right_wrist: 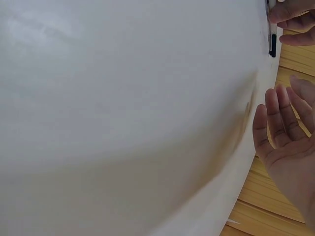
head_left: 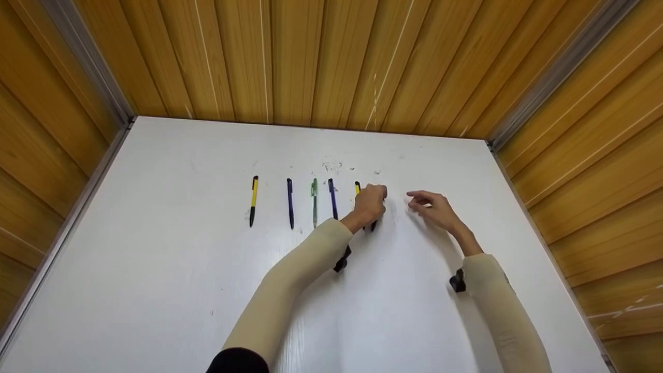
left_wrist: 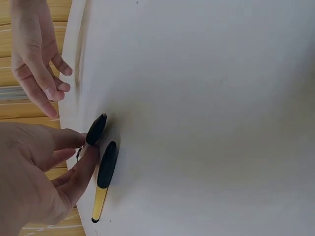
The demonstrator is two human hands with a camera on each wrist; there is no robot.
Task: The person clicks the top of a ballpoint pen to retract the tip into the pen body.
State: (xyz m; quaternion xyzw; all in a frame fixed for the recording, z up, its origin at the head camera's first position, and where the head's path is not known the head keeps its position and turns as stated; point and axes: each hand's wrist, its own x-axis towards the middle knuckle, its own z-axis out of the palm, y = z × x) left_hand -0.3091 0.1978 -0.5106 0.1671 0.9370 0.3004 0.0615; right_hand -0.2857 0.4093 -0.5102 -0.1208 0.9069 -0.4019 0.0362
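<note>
My left hand (head_left: 370, 202) pinches a pen between thumb and fingers at the right end of a row of pens. Only the black grip (left_wrist: 96, 129) of this pen shows clearly; the fingers cover most of its body. Just left of it lies a yellow pen with a black grip (left_wrist: 100, 201), partly hidden by the left hand in the head view. Off to the right, my right hand (head_left: 435, 210) hovers above the table with loosely bent fingers, holding nothing. In the right wrist view its fingers (right_wrist: 278, 118) are spread apart.
Further left in the row lie a dark blue pen (head_left: 332, 198), a green pen (head_left: 314, 202), another dark blue pen (head_left: 290, 204) and a yellow-and-black pen (head_left: 254, 201). They rest on a white table (head_left: 155, 269). Wood-patterned walls (head_left: 290, 62) border its back and sides.
</note>
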